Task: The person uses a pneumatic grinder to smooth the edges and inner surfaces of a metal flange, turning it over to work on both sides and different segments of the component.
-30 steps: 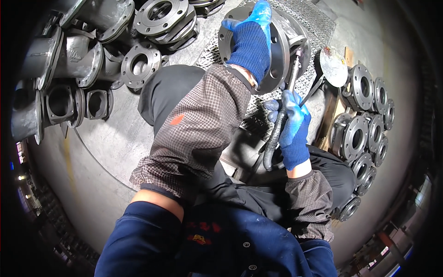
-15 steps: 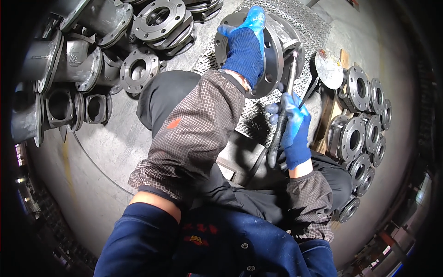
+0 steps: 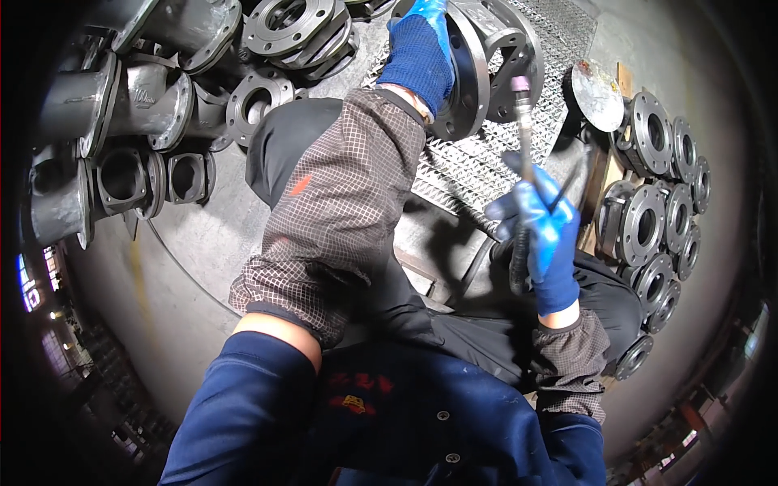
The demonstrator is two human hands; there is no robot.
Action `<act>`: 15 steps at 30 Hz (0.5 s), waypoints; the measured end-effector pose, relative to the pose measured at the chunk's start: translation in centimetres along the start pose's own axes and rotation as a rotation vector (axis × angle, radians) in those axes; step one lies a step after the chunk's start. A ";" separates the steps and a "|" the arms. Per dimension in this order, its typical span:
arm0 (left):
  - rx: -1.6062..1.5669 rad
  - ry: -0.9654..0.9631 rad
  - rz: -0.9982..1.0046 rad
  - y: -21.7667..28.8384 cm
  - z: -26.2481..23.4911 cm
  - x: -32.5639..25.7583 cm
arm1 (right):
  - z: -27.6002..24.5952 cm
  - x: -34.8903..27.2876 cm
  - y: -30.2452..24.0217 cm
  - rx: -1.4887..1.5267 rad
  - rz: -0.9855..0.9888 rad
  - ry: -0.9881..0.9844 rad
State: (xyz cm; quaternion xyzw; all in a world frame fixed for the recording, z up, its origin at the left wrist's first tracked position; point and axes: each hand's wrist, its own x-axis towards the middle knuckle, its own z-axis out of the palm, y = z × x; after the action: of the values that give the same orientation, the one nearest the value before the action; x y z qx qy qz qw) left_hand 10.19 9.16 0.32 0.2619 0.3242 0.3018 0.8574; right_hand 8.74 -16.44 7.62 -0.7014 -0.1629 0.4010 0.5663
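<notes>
The hands are apart, each assigned to a separate item. The flanged casting (image 3: 474, 77), dark grey metal, lies on its side on the mesh sheet (image 3: 462, 166), set back from the near edge and between the left and right edges, with its two flanges upright. The left hand (image 3: 432, 18), gloved, bears on the left flange; the upper border of the view cuts off its fingers, so whether they close around the rim cannot be told. The right hand (image 3: 545, 227), also gloved, is wrapped around the shank of the rotary tool (image 3: 524, 125). The tool's pink tip (image 3: 520, 83) appears in front of the right flange (image 3: 532, 58); contact between the two cannot be confirmed. Handling: treat the casting as heavy and fully rigid, unlikely to deform under grip pressure. Its round flange rims could allow rolling on the mesh; keep it steadied. Smooth machined faces may be slippery, so take hold at the flange rims or at the ribbed body between the flanges, with fingers clear of the tool tip. The tool should be light; hold it by the shank, behind the tip.
</notes>
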 end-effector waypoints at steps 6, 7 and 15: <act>0.009 -0.022 -0.018 1.4 -1.9 2.0 | -0.5 0.2 3.4 -0.168 0.056 -0.096; 0.024 -0.014 -0.023 1.7 -2.2 1.9 | -0.6 0.1 3.3 -0.230 0.122 -0.127; 0.424 -0.203 0.177 1.9 -1.9 -5.0 | -3.6 0.3 -2.1 -0.045 -0.134 0.243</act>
State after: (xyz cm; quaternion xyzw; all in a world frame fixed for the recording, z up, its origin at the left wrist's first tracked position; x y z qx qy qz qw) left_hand 5.18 7.47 2.28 0.4926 0.2681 0.2730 0.7816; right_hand 12.11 -17.97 9.59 -0.7449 -0.1487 0.2708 0.5913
